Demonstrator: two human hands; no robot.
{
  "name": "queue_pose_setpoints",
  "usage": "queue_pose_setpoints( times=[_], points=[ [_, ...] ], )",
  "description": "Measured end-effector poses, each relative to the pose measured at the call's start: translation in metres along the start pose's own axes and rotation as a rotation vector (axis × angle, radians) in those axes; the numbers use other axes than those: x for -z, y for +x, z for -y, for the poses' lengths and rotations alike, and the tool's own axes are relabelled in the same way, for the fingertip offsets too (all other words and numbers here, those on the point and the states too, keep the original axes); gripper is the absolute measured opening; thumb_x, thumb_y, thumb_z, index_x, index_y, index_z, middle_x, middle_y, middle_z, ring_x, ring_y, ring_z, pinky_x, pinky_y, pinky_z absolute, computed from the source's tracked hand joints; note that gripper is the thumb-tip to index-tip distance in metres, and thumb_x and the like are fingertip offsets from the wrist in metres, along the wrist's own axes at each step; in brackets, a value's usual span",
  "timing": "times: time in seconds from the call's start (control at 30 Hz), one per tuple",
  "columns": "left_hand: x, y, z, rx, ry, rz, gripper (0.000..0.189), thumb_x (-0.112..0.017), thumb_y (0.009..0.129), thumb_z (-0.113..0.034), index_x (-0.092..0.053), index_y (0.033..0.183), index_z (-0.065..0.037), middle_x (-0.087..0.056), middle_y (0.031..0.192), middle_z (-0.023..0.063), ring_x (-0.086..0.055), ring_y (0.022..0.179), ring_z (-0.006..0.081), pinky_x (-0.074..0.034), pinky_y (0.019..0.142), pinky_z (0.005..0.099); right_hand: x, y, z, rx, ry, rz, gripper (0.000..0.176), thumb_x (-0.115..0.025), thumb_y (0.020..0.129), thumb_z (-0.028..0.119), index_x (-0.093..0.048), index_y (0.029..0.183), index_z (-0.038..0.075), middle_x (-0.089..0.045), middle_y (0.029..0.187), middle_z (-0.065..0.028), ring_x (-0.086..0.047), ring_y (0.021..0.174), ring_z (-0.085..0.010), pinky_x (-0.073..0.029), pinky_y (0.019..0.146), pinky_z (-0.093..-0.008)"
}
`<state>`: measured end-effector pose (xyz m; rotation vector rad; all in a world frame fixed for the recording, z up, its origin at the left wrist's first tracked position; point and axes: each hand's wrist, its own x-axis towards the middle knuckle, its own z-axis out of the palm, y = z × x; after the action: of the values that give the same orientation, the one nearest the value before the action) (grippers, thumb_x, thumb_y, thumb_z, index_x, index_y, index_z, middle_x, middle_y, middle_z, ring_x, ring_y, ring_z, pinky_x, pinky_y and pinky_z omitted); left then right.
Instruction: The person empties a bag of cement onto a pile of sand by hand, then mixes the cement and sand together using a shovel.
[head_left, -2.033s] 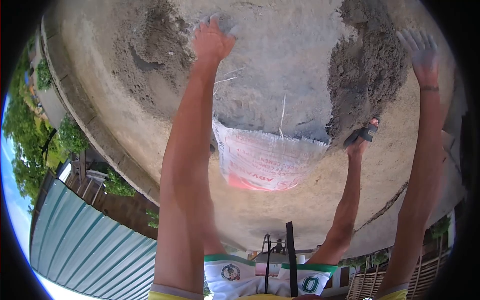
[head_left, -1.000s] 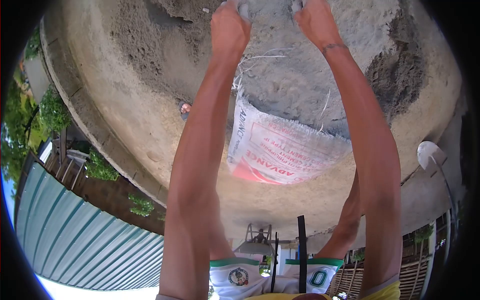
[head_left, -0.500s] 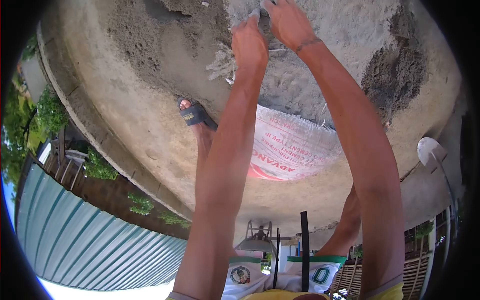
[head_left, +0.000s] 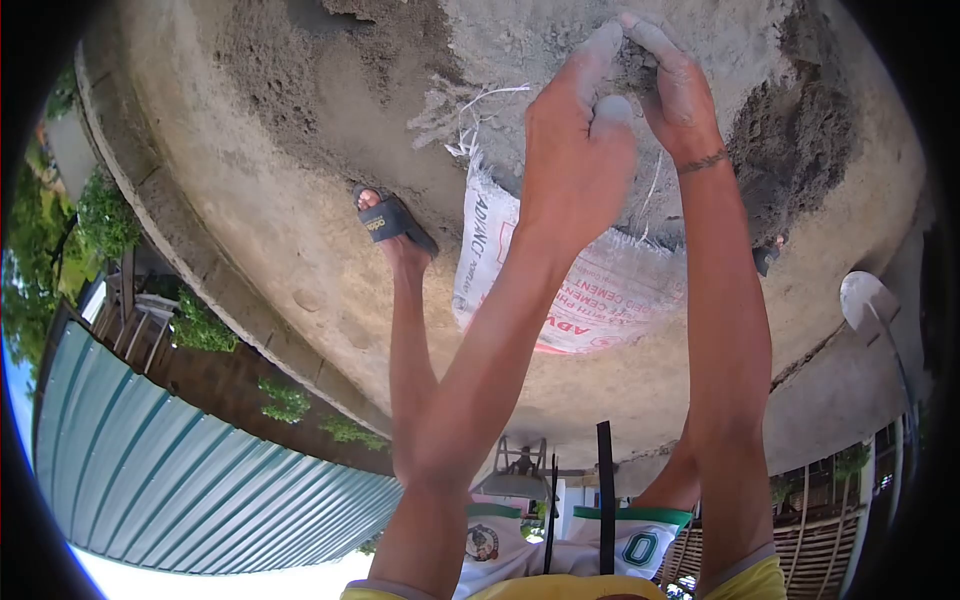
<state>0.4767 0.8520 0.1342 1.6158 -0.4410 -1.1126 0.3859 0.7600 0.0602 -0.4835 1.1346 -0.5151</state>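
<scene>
My left hand [head_left: 580, 140] is over the grey powder with its back up, grey dust on its finger and thumb. Its index finger and thumb are apart; the other fingertips are hidden. Beside it on the right, my right hand [head_left: 680, 95] is curved inward, thumb and fingers apart, and dusty too. The index fingertips nearly meet above the grey powder [head_left: 740, 35]. No held object shows in either hand. Below the hands lies a white cement sack [head_left: 485, 235] with red print, its torn edge frayed. Loose white strings [head_left: 490, 95] trail from it.
Dark damp mix [head_left: 800, 130] lies at the right, with more sandy mix [head_left: 290, 90] at the upper left. My sandalled foot [head_left: 385, 218] stands on the concrete. A shovel [head_left: 868, 300] is at the far right. A green corrugated roof [head_left: 200, 460] shows lower left.
My left hand has moved down and right, my right hand right and slightly down. More of the sack's left side and the strings now show.
</scene>
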Motion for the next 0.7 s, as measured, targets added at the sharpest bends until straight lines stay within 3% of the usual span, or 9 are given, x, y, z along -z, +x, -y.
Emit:
queue_pose_setpoints(
  times=[0.1, 0.2, 0.3, 0.4, 0.5, 0.6, 0.67, 0.7],
  points=[
    [0.009, -0.004, 0.012, 0.003, 0.005, -0.170, 0.045, -0.038, 0.076, 0.006, -0.055, 0.118, 0.003, -0.061, 0.112, 0.0194, -0.057, 0.110, 0.0269, -0.042, 0.097, 0.0338, 0.014, -0.014, 0.007, -0.055, -0.305, 0.059, 0.026, -0.065, 0.081, 0.011, -0.061, 0.105, 0.000, -0.060, 0.080, -0.0081, -0.058, 0.070, -0.0173, -0.051, 0.068, -0.0347],
    [0.021, -0.002, 0.024, 0.058, 0.039, -0.165, 0.040, -0.040, 0.083, 0.002, -0.055, 0.120, 0.002, -0.057, 0.120, 0.0154, -0.054, 0.113, 0.0234, -0.046, 0.094, 0.0346, 0.030, -0.017, 0.002, 0.069, -0.082, -0.054, 0.022, -0.068, 0.079, 0.011, -0.063, 0.096, -0.003, -0.062, 0.079, -0.0059, -0.057, 0.063, -0.0138, -0.048, 0.063, -0.0307],
    [0.017, 0.000, 0.032, 0.149, -0.070, -0.137, 0.034, -0.045, 0.088, -0.005, -0.055, 0.120, 0.001, -0.057, 0.118, 0.0148, -0.055, 0.111, 0.0234, -0.047, 0.093, 0.0364, 0.029, -0.026, 0.000, -0.002, -0.258, 0.022, 0.017, -0.068, 0.078, 0.008, -0.065, 0.092, -0.001, -0.064, 0.077, -0.0058, -0.055, 0.059, -0.0142, -0.047, 0.060, -0.0287],
    [0.006, 0.008, 0.052, 0.206, -0.219, -0.062, 0.033, -0.048, 0.092, -0.017, -0.055, 0.120, 0.000, -0.057, 0.117, 0.0150, -0.055, 0.111, 0.0240, -0.046, 0.094, 0.0376, 0.027, -0.029, -0.006, 0.077, -0.191, -0.006, 0.016, -0.066, 0.078, 0.006, -0.066, 0.093, 0.000, -0.063, 0.078, -0.0050, -0.057, 0.063, -0.0140, -0.047, 0.060, -0.0283],
    [-0.012, 0.018, 0.057, 0.454, -0.665, -0.042, 0.033, -0.043, 0.097, -0.026, -0.055, 0.115, -0.001, -0.061, 0.104, 0.0104, -0.059, 0.099, 0.0189, -0.048, 0.087, 0.0320, 0.002, -0.047, -0.005, 0.183, -0.274, -0.106, 0.016, -0.063, 0.078, 0.004, -0.066, 0.093, 0.003, -0.065, 0.082, -0.0071, -0.060, 0.074, -0.0183, -0.049, 0.068, -0.0295],
    [-0.027, 0.020, 0.064, 0.606, -1.051, 0.045, 0.034, -0.041, 0.097, -0.032, -0.058, 0.109, -0.005, -0.062, 0.098, 0.0079, -0.061, 0.089, 0.0173, -0.051, 0.078, 0.0289, -0.007, -0.062, -0.018, 0.584, -0.759, -0.081, 0.016, -0.062, 0.078, 0.004, -0.066, 0.093, 0.006, -0.065, 0.092, -0.0080, -0.060, 0.086, -0.0235, -0.049, 0.077, -0.0327],
    [-0.037, 0.009, 0.063, 0.403, -1.003, 0.038, 0.034, -0.043, 0.096, -0.034, -0.059, 0.106, -0.005, -0.063, 0.096, 0.0076, -0.062, 0.084, 0.0165, -0.052, 0.074, 0.0282, -0.014, -0.082, -0.007, 0.742, -0.947, -0.072, 0.016, -0.060, 0.082, 0.002, -0.065, 0.096, 0.003, -0.063, 0.102, -0.0072, -0.059, 0.094, -0.0185, -0.048, 0.081, -0.0296],
    [-0.035, 0.009, 0.064, 0.422, -1.059, 0.062, 0.032, -0.046, 0.095, -0.033, -0.060, 0.103, -0.005, -0.063, 0.093, 0.0075, -0.062, 0.081, 0.0161, -0.053, 0.070, 0.0282, -0.017, -0.087, -0.004, 0.819, -1.039, -0.065, 0.015, -0.059, 0.084, 0.001, -0.065, 0.098, 0.002, -0.061, 0.107, -0.0068, -0.058, 0.097, -0.0160, -0.047, 0.083, -0.0280]
  ],
)
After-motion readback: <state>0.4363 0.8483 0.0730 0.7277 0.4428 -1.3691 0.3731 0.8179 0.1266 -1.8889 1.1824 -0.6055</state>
